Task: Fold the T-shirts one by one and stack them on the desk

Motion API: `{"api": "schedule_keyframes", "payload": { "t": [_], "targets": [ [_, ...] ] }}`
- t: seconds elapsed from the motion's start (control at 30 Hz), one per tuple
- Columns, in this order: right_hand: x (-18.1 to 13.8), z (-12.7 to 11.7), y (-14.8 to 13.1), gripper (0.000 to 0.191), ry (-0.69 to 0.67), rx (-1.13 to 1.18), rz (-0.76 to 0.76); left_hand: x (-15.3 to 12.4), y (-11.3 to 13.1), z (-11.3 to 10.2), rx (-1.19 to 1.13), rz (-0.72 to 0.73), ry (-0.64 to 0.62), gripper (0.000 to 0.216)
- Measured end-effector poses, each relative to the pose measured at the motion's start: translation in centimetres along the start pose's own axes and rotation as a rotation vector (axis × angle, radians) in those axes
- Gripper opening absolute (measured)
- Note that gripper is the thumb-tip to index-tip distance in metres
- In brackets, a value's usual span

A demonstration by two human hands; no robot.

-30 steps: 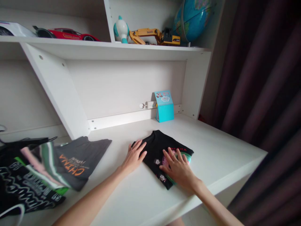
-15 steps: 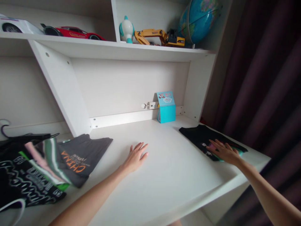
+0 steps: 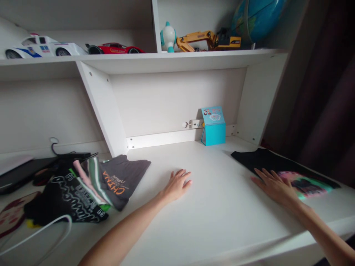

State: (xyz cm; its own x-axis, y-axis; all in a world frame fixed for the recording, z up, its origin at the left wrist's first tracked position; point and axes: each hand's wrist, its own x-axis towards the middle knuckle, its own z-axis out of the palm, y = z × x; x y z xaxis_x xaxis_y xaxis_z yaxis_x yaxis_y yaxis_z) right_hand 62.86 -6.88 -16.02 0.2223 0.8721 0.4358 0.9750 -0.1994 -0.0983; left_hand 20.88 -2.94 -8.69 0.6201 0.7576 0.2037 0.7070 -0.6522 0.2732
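My left hand (image 3: 177,184) rests on the middle of the white desk (image 3: 216,218), fingers spread and holding nothing. Off to the right, my right hand (image 3: 276,186) lies flat, its fingers over the left edge of a folded black T-shirt (image 3: 257,157) with a pink and green print. To the left of my left hand is a grey T-shirt (image 3: 127,175) with orange CHINA lettering. Striped cloth and a black garment with white lettering (image 3: 74,201) lie beside it, partly overlapping.
A turquoise desk calendar (image 3: 215,133) stands by a wall socket (image 3: 196,123). Overhead, a shelf holds toy cars (image 3: 116,48), a yellow toy excavator (image 3: 208,40) and a globe (image 3: 257,20). A white loop (image 3: 68,221) and a dark hanger hook (image 3: 53,147) are at left.
The view has turned left, so the scene sits farther right. My right hand has slid left across the black T-shirt to its left edge, uncovering the print. My left hand stays on the desk.
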Motion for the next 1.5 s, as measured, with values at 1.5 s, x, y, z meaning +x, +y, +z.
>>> {"api": "schedule_keyframes", "payload": {
  "t": [1.5],
  "targets": [
    [-3.2,-6.6,-2.7,0.022,-0.152,0.161,-0.083,-2.6,7.9,-3.5,0.128,0.394,-0.282,0.02]
  ]
}}
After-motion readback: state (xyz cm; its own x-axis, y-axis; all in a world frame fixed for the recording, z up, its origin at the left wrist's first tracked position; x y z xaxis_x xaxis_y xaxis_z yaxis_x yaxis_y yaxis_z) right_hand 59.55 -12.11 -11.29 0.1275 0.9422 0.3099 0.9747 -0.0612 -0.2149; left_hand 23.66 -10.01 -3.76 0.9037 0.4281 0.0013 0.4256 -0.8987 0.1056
